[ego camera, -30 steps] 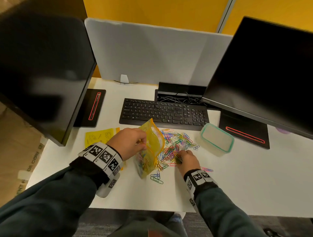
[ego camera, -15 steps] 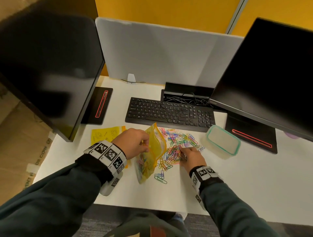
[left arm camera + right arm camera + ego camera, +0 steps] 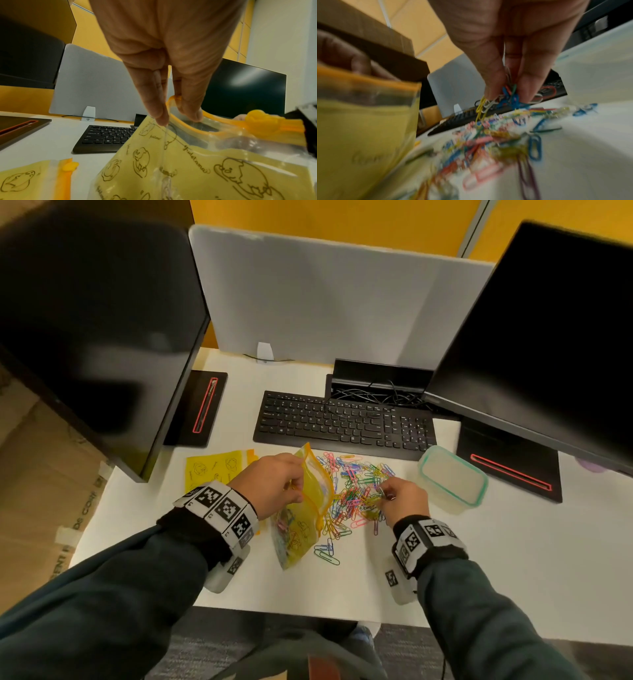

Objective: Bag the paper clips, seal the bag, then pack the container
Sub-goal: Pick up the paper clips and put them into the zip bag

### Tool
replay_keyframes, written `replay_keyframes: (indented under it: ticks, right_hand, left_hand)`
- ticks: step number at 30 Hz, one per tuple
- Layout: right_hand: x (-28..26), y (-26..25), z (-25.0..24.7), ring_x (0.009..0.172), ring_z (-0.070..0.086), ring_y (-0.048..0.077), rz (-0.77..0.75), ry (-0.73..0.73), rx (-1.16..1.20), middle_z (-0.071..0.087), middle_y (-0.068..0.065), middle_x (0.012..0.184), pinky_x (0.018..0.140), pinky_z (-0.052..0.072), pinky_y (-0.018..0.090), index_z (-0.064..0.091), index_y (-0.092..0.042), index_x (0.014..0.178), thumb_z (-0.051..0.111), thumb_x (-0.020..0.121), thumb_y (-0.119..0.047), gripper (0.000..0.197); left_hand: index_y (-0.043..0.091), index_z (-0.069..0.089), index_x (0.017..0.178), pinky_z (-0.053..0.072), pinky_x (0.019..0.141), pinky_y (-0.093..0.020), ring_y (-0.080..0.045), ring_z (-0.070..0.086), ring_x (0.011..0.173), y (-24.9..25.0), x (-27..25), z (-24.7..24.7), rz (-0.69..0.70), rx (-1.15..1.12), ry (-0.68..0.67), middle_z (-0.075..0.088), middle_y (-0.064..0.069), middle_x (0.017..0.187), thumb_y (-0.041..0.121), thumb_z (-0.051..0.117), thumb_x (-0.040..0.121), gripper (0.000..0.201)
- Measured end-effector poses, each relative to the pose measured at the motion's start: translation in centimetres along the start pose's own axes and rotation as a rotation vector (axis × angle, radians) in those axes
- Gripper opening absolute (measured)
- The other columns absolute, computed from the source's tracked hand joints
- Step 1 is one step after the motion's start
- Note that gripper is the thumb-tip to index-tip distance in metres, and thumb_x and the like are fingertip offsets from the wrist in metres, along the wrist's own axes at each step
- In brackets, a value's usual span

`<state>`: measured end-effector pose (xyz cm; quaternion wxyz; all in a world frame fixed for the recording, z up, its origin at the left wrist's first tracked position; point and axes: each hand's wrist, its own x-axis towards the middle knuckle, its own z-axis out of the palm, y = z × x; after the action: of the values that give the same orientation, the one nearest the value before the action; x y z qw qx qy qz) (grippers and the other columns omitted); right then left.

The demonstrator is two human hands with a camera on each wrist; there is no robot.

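Left hand (image 3: 270, 484) pinching open yellow bag (image 3: 301, 508) rim at frame centre, right hand (image 3: 400, 498) clamped on paper clips (image 3: 503, 100), container (image 3: 452, 479) at right

A white desk (image 3: 513, 559) carries a black keyboard (image 3: 344, 422) at the back, with a loose heap of coloured paper clips (image 3: 352, 491) just in front of it. A lidded clear container (image 3: 452, 479) sits right of the heap. Flat yellow zip bags (image 3: 214, 469) lie left, and two black monitor bases (image 3: 197, 409) stand at either side.
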<state>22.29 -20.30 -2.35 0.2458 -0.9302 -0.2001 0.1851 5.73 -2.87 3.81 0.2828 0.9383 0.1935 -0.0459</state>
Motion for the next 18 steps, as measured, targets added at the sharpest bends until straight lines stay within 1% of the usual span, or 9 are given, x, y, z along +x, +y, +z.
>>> replay_keyframes:
  ticks: [2,4,5,6,8,11,13,15,18]
  right_hand:
    - [-0.1,-0.6,-1.2,0.082,0.062,0.023,0.037,0.027,0.151,0.071,0.011,0.093,0.082,0.051,0.027,0.07,-0.009,0.091,0.072,0.074,0.002,0.02]
    - [-0.5,-1.6,-2.4,0.077,0.066,0.025,0.07,0.021,0.337,0.071,0.013,0.089,0.08,0.057,0.038,0.068,-0.009,0.086,0.073,0.072,0.003,0.019]
    - [-0.8,-2.3,-3.0,0.073,0.067,0.026,0.077,0.005,0.444,0.07,0.016,0.088,0.075,0.059,0.039,0.067,-0.009,0.085,0.072,0.073,0.005,0.019]
    - [-1.1,-3.2,-3.6,0.068,0.066,0.024,0.075,-0.019,0.552,0.069,0.017,0.085,0.068,0.06,0.034,0.067,-0.008,0.086,0.071,0.074,0.006,0.019]
    - [-1.8,-5.1,-4.4,0.062,0.063,0.019,0.06,-0.098,0.736,0.066,0.013,0.079,0.057,0.058,0.022,0.067,-0.007,0.089,0.067,0.076,0.008,0.02]
    - [-2.5,-7.6,-4.1,0.06,0.065,0.013,0.084,-0.27,0.975,0.066,0.007,0.074,0.053,0.055,0.019,0.065,-0.011,0.086,0.063,0.08,0.008,0.02]
    - [-2.7,-8.5,-2.8,0.061,0.066,0.014,0.096,-0.313,0.973,0.067,0.008,0.076,0.057,0.056,0.023,0.064,-0.012,0.083,0.064,0.079,0.008,0.02]
    - [-2.9,-8.9,-1.6,0.066,0.064,0.02,0.075,-0.278,0.849,0.066,0.009,0.077,0.062,0.056,0.028,0.063,-0.013,0.078,0.069,0.075,0.007,0.021]
    - [-2.8,-8.8,-0.9,0.06,0.06,0.019,0.049,-0.227,0.787,0.06,0.006,0.068,0.049,0.055,0.019,0.063,-0.013,0.073,0.07,0.072,0.01,0.024]
  left_hand:
    - [0.014,0.067,0.079,0.037,0.097,-0.026,-0.015,0.049,0.122,-0.2,0.0,0.0,-0.013,-0.009,0.007,0.048,-0.001,0.14,0.02,0.07,0.075,0.008]
    - [0.013,0.067,0.079,0.038,0.098,-0.027,-0.014,0.047,0.125,-0.3,-0.1,-0.1,-0.006,-0.025,0.017,0.052,-0.002,0.136,0.019,0.07,0.075,0.008]
    - [0.013,0.067,0.079,0.039,0.096,-0.027,-0.015,0.049,0.123,-0.2,-0.1,-0.2,0.001,-0.029,0.017,0.058,-0.003,0.128,0.019,0.07,0.075,0.008]
    - [0.012,0.066,0.079,0.042,0.091,-0.028,-0.017,0.054,0.115,0.0,-0.1,-0.3,0.005,-0.026,0.014,0.063,-0.003,0.116,0.019,0.07,0.075,0.009]
    - [0.013,0.065,0.078,0.045,0.08,-0.03,-0.018,0.058,0.09,0.4,-0.1,-0.5,0.009,-0.005,0.004,0.063,-0.001,0.091,0.021,0.069,0.076,0.01]
    - [0.014,0.065,0.076,0.044,0.072,-0.029,-0.013,0.051,0.075,0.8,-0.1,-0.6,0.025,0.011,-0.002,0.057,0.005,0.076,0.022,0.069,0.076,0.009]
    - [0.014,0.065,0.075,0.044,0.071,-0.029,-0.012,0.051,0.073,1.0,-0.1,-0.6,0.041,0.004,0.007,0.061,0.003,0.075,0.022,0.07,0.075,0.009]
    - [0.014,0.066,0.074,0.045,0.071,-0.029,-0.012,0.052,0.072,1.1,-0.1,-0.5,0.059,-0.01,0.029,0.063,0.002,0.075,0.021,0.071,0.074,0.009]
    - [0.013,0.066,0.075,0.042,0.069,-0.026,-0.011,0.05,0.071,1.2,0.0,-0.6,0.078,-0.007,0.056,0.061,0.005,0.074,0.021,0.071,0.073,0.009]
